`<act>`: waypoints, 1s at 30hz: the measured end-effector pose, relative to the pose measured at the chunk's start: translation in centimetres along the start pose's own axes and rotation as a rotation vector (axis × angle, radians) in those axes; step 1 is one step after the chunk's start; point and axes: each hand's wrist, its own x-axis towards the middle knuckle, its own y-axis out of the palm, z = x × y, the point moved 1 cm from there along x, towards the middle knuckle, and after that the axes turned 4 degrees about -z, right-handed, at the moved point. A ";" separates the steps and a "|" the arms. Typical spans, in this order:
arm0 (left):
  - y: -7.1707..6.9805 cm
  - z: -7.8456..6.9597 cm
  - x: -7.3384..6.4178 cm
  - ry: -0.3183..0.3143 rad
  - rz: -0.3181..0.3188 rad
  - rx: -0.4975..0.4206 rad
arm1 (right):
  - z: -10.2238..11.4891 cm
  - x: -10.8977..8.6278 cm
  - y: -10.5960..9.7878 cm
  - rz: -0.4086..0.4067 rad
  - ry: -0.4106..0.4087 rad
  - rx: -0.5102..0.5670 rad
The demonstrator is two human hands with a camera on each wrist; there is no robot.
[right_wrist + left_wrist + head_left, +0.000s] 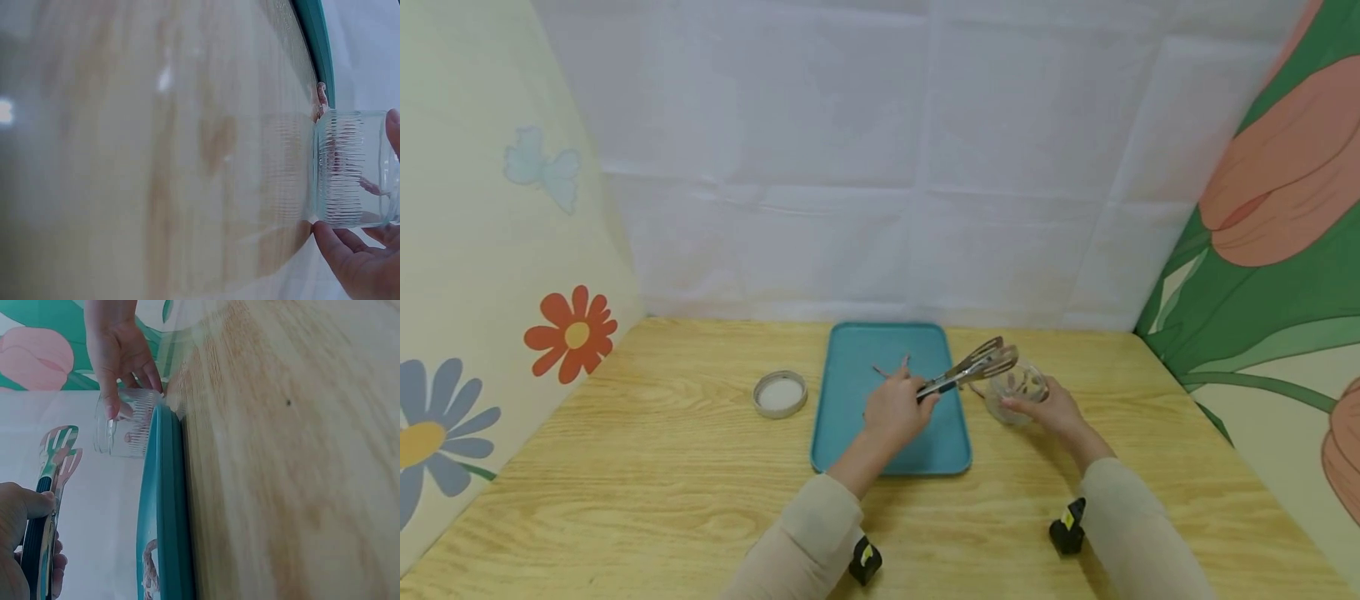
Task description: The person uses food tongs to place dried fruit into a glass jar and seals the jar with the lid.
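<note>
My left hand [897, 410] grips a pair of metal tongs [973, 365] with dark handles above the blue tray [891, 460]. The slotted tips point right, over the side of a clear glass jar [134, 445], with their ends apart and nothing between them. My right hand [1051, 407] holds this jar by its side, thumb near the rim, in the right wrist view close to the tabletop. Inside the jar lie a few reddish-brown strips [370, 186]. Similar thin twisted strips [150, 570] are on the tray, partly hidden by my left hand. Another strip [322, 94] lies between tray and jar.
A round lid [780, 393] with a pale inside lies on the wooden table [647, 467] left of the tray. A white sheet [820, 233] hangs behind the table, and flower-painted panels stand on both sides.
</note>
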 end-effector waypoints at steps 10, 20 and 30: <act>-1.1 1.4 -0.1 -0.048 -0.011 -0.019 | 0.0 0.0 -0.1 0.009 0.000 -0.012; -2.6 3.6 -0.2 -0.116 -0.021 -0.014 | -0.3 0.2 -0.2 0.013 0.001 -0.013; -3.4 6.3 -0.8 -0.204 0.000 0.010 | -0.3 0.3 -0.1 0.027 0.004 -0.030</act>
